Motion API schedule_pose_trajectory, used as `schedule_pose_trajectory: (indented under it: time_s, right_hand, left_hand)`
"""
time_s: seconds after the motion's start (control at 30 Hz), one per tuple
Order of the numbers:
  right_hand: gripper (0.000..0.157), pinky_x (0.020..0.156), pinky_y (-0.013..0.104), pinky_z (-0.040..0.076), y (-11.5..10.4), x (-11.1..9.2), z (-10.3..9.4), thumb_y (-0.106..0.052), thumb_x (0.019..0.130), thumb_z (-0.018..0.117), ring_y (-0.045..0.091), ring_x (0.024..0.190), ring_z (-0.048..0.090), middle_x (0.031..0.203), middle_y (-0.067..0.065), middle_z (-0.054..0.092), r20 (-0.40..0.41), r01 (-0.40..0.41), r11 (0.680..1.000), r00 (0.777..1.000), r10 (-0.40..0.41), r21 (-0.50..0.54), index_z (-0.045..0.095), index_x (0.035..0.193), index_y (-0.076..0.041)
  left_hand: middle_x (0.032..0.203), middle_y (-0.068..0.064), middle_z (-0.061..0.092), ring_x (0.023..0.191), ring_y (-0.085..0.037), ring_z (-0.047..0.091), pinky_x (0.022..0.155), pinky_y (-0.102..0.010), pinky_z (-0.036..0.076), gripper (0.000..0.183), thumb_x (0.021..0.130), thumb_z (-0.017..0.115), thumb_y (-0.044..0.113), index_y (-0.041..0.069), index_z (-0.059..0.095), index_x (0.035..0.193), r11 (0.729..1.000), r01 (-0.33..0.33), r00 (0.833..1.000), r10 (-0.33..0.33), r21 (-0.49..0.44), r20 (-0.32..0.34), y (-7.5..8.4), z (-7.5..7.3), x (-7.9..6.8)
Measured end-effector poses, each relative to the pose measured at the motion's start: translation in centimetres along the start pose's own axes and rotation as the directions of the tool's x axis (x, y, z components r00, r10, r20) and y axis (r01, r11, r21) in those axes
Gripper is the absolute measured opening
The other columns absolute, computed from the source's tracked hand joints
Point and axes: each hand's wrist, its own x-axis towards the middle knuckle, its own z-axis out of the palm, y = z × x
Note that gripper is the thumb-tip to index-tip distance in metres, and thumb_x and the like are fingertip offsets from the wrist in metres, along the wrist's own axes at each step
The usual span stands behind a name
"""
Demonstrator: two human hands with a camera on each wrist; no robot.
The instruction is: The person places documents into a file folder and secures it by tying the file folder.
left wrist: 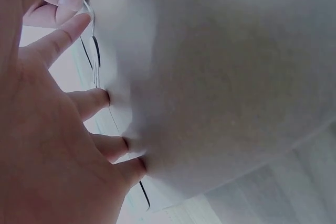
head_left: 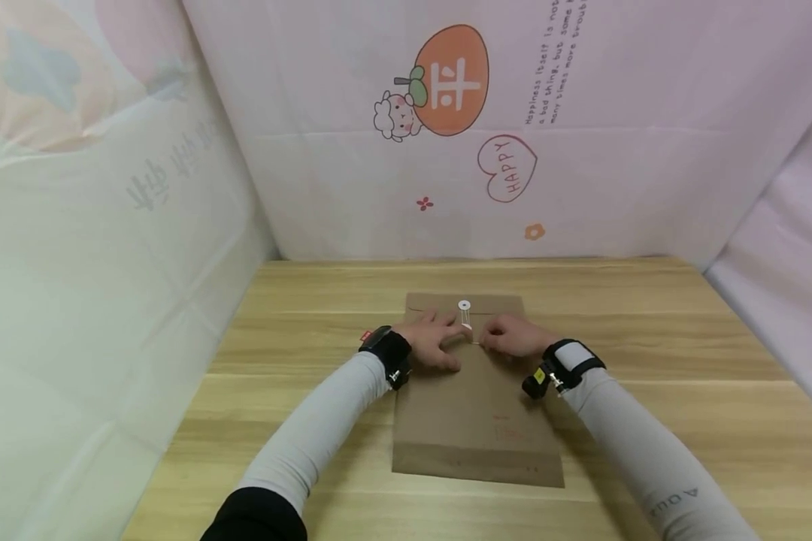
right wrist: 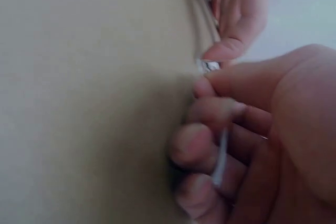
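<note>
A brown paper document envelope (head_left: 474, 421) lies flat on the table, its flap end away from me. On it are a white round button (head_left: 464, 305) and, closer to me, a second white button (head_left: 466, 327) partly covered by a finger. White string runs between the two. My left hand (head_left: 434, 342) rests on the envelope with its fingers spread, the index finger touching near the lower button. To its right, my right hand (head_left: 514, 336) pinches the loose white string (right wrist: 220, 156), its fingers curled and the string trailing through them.
The wooden table (head_left: 298, 315) extends to both sides of the envelope. Printed white cloth (head_left: 338, 188) hangs behind the table and along its left and right sides. Each wrist wears a black strap with a camera.
</note>
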Motion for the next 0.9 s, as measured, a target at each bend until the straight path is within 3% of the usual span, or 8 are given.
schedule_pose_trajectory:
  time_s: [0.13,0.3,0.53,0.63,0.77,0.9]
  right_hand:
    - [0.020,0.054,0.028,0.044,-0.3,0.1,-0.1,-0.012,0.102,0.057,0.014,0.055,0.055,0.061,0.001,0.056,0.065,0.011,0.997,0.998,-0.016,0.075,0.072,0.090,-0.006]
    - [0.019,0.054,0.027,0.045,-1.0,0.5,0.2,-0.011,0.102,0.059,0.014,0.055,0.056,0.061,0.001,0.057,0.095,0.005,0.998,0.995,-0.011,0.069,0.071,0.088,-0.005]
    - [0.019,0.056,0.029,0.047,-1.9,1.9,0.3,-0.014,0.105,0.054,0.015,0.060,0.056,0.071,0.002,0.058,0.100,-0.019,0.999,0.995,0.015,0.039,0.068,0.095,-0.006]
    - [0.018,0.054,0.029,0.048,-1.8,2.9,0.1,-0.011,0.104,0.054,0.014,0.060,0.055,0.073,0.001,0.057,0.081,0.028,1.000,0.996,-0.028,0.009,0.068,0.095,-0.005]
    - [0.020,0.053,0.031,0.049,-1.5,4.2,-0.4,-0.010,0.104,0.053,0.013,0.057,0.055,0.073,0.002,0.058,0.068,0.079,0.997,0.995,-0.078,-0.020,0.070,0.095,-0.005]
    - [0.023,0.055,0.031,0.048,-1.9,5.0,-0.9,-0.010,0.105,0.049,0.014,0.058,0.054,0.081,0.004,0.059,0.083,0.032,0.999,0.996,-0.029,-0.033,0.070,0.094,-0.009]
  left_hand:
    - [0.172,-0.008,0.013,0.155,-0.045,-0.001,0.118,-0.066,0.017,0.059,0.093,0.067,0.053,0.044,0.043,0.147,1.000,0.022,1.000,-0.022,-0.014,0.006,-0.3,0.3,-0.2]
    - [0.171,-0.008,0.014,0.156,-0.043,0.000,0.120,-0.063,0.018,0.071,0.090,0.070,0.055,0.040,0.038,0.152,0.999,0.027,1.000,-0.027,-0.029,0.005,-0.5,0.5,-0.5]
    - [0.160,-0.010,0.035,0.154,-0.028,0.020,0.117,-0.049,0.031,0.087,0.088,0.075,0.053,0.029,0.029,0.158,0.987,0.040,0.998,-0.047,-0.155,-0.040,-1.2,0.5,-0.8]
    - [0.152,-0.009,0.043,0.149,-0.027,0.029,0.116,-0.045,0.033,0.081,0.088,0.076,0.049,0.027,0.034,0.153,0.985,0.017,0.998,-0.027,-0.173,-0.055,-1.3,0.4,-0.7]
    - [0.154,-0.006,0.041,0.152,-0.032,0.024,0.118,-0.050,0.029,0.062,0.089,0.076,0.047,0.026,0.045,0.139,0.979,0.003,0.999,-0.012,-0.204,-0.043,-1.3,0.0,-0.6]
    - [0.158,-0.001,0.039,0.155,-0.034,0.017,0.119,-0.054,0.026,0.051,0.092,0.073,0.043,0.026,0.050,0.134,0.975,-0.015,1.000,0.011,-0.221,-0.016,-1.3,-0.6,-0.5]
